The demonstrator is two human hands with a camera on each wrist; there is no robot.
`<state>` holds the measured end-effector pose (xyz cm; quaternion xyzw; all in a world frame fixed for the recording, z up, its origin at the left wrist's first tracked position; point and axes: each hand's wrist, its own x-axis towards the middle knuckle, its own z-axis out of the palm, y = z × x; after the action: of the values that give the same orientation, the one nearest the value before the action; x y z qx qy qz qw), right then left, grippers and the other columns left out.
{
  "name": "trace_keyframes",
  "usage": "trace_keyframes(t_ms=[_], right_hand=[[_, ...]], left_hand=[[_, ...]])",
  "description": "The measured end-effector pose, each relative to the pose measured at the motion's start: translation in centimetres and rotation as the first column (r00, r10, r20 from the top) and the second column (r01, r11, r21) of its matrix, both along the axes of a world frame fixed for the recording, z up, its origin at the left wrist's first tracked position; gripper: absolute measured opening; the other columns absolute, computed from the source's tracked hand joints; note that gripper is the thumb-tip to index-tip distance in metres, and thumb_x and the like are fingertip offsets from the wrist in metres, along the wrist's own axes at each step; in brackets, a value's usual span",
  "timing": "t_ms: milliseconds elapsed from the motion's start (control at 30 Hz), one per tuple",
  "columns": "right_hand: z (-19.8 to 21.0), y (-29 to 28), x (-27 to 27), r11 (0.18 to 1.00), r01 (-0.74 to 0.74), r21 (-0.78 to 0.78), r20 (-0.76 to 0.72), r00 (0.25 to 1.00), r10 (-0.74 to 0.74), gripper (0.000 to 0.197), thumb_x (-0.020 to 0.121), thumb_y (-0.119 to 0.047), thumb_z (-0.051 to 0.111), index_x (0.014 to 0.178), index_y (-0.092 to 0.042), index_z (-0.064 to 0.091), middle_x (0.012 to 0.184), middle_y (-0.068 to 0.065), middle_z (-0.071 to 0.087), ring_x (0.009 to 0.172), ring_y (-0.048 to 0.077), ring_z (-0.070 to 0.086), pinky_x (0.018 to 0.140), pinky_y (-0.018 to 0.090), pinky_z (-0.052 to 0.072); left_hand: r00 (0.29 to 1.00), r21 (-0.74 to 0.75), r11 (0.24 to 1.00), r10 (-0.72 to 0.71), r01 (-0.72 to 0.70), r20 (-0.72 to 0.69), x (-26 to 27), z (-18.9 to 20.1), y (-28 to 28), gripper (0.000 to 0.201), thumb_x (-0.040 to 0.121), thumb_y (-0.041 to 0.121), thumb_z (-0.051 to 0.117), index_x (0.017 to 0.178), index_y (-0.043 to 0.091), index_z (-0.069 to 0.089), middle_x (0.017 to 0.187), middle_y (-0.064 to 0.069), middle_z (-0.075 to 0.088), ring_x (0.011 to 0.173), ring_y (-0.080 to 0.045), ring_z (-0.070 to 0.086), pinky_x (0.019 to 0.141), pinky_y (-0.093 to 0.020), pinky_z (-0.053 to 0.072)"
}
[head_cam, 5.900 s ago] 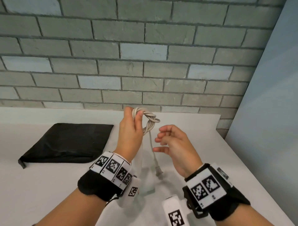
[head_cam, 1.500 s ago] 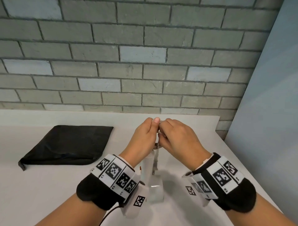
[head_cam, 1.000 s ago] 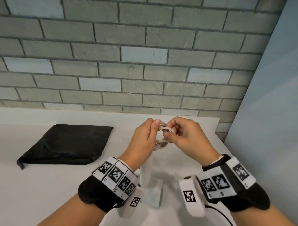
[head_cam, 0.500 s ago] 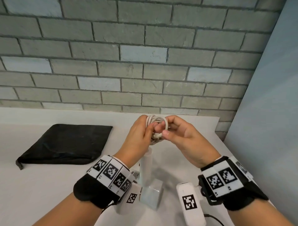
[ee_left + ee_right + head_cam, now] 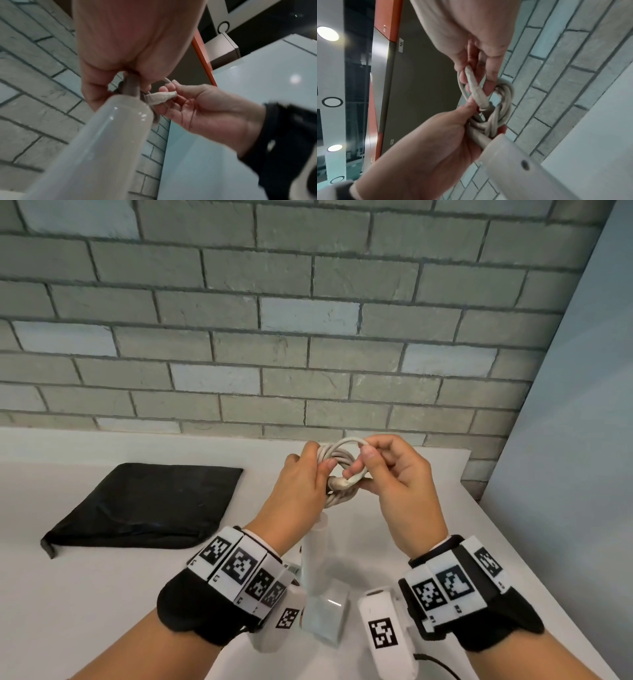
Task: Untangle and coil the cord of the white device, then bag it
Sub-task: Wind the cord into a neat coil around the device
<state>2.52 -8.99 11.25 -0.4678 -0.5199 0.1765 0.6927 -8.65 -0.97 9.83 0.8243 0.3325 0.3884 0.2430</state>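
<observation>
The white cord is wound into a small coil held up over the table. My left hand grips the coil's left side, seen from below in the right wrist view as the coil. My right hand pinches the cord's plug end at the middle of the coil; the plug lies between its thumb and fingers. The white device hangs from the cord below my left hand, its body close to the left wrist camera. The black bag lies flat at the left.
A grey brick wall stands behind the white table. A pale blue panel closes off the right side, close to the table's right edge. My wrists carry black bands with marker tags.
Six seconds ago the plug end dangled and my right hand was free. Since then the right hand took the plug end and brought it up to the middle of the coil.
</observation>
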Motion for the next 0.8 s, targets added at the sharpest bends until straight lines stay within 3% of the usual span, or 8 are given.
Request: trace_keyframes(t_ms=[133, 267, 367, 467, 567, 633, 767, 800], right_hand=[[-1.3, -0.7, 0.6, 0.977, -0.189, -0.102, 0.084, 0.977, 0.198, 0.015, 0.077, -0.008, 0.067, 0.091, -0.009, 0.063, 0.089, 0.009, 0.063, 0.085, 0.022, 0.061, 0.079, 0.038, 0.056], [-1.7, -0.9, 0.5, 0.997, -0.016, -0.069, 0.285, 0.958, 0.035, 0.018, 0.085, -0.023, 0.055, 0.09, -0.008, 0.065, 0.088, 0.011, 0.066, 0.085, 0.023, 0.063, 0.079, 0.04, 0.054], [-0.1, -1.3, 0.5, 0.997, -0.062, -0.034, 0.065, 0.996, 0.064, 0.023, 0.093, -0.021, 0.043, 0.083, -0.006, 0.057, 0.072, 0.005, 0.063, 0.067, 0.022, 0.065, 0.065, 0.037, 0.056], [1.0, -1.6, 1.3, 0.997, -0.058, -0.044, -0.087, 0.995, 0.054, 0.03, 0.095, -0.024, 0.036, 0.077, -0.011, 0.055, 0.058, -0.003, 0.051, 0.045, 0.014, 0.051, 0.048, 0.03, 0.049], [1.3, -2.0, 3.2, 0.995, 0.054, -0.088, 0.167, 0.985, -0.038, 0.024, 0.095, -0.023, 0.04, 0.08, -0.012, 0.056, 0.055, 0.001, 0.043, 0.047, 0.013, 0.044, 0.047, 0.021, 0.042], [1.0, -2.3, 4.8, 0.987, 0.134, -0.093, 0.381, 0.92, -0.089, 0.02, 0.093, -0.028, 0.046, 0.084, -0.014, 0.057, 0.057, -0.002, 0.043, 0.052, 0.011, 0.044, 0.048, 0.012, 0.037], [-0.2, -1.7, 7.5, 0.919, 0.394, -0.007, 0.734, 0.626, -0.262, 0.034, 0.089, -0.041, 0.043, 0.092, -0.016, 0.064, 0.079, -0.009, 0.051, 0.081, 0.013, 0.045, 0.071, 0.01, 0.031], [-0.4, -1.4, 7.5, 0.906, 0.424, -0.005, 0.733, 0.617, -0.285, 0.029, 0.091, -0.036, 0.046, 0.093, -0.013, 0.065, 0.082, -0.007, 0.05, 0.082, 0.015, 0.046, 0.072, 0.011, 0.032]], left_hand=[[0.999, -0.04, 0.999, 0.006, -0.004, 0.036, -0.1, 0.1, -0.2, 0.019, 0.097, 0.03, 0.034, 0.088, 0.013, 0.036, 0.07, 0.002, 0.047, 0.062, -0.008, 0.043, 0.05, -0.007, 0.035], [0.998, -0.035, 0.999, -0.025, 0.027, 0.062, 0.3, 0.2, -0.4, 0.022, 0.097, 0.03, 0.035, 0.087, 0.01, 0.037, 0.069, 0.005, 0.046, 0.064, -0.013, 0.045, 0.053, -0.009, 0.036], [0.996, 0.007, 0.996, -0.084, 0.084, 0.032, 0.6, 0.1, -0.6, 0.024, 0.096, 0.033, 0.033, 0.086, 0.012, 0.037, 0.07, 0.007, 0.045, 0.064, -0.009, 0.044, 0.053, -0.011, 0.035], [0.994, 0.006, 0.994, -0.107, 0.107, 0.004, 0.3, 0.2, -0.6, 0.028, 0.096, 0.034, 0.032, 0.083, 0.009, 0.038, 0.065, 0.006, 0.043, 0.058, -0.008, 0.041, 0.052, -0.016, 0.033], [0.987, -0.099, 0.982, -0.16, 0.162, 0.035, -0.3, 0.3, -0.6, 0.029, 0.095, 0.035, 0.034, 0.082, 0.01, 0.043, 0.067, -0.005, 0.051, 0.057, -0.014, 0.047, 0.052, -0.024, 0.039], [0.972, -0.185, 0.956, -0.213, 0.228, 0.097, -1.0, 0.4, -0.8, 0.027, 0.095, 0.033, 0.036, 0.076, 0.016, 0.041, 0.065, -0.005, 0.052, 0.047, -0.005, 0.047, 0.041, -0.017, 0.04], [0.924, -0.318, 0.868, -0.35, 0.382, 0.153, -1.6, 1.0, -1.4, 0.026, 0.095, 0.027, 0.035, 0.074, 0.013, 0.041, 0.061, -0.004, 0.049, 0.04, -0.001, 0.045, 0.037, -0.014, 0.037], [0.911, -0.337, 0.847, -0.377, 0.412, 0.167, -1.5, 1.0, -1.6, 0.026, 0.095, 0.027, 0.035, 0.074, 0.012, 0.041, 0.06, -0.004, 0.049, 0.04, -0.002, 0.045, 0.038, -0.015, 0.037]])
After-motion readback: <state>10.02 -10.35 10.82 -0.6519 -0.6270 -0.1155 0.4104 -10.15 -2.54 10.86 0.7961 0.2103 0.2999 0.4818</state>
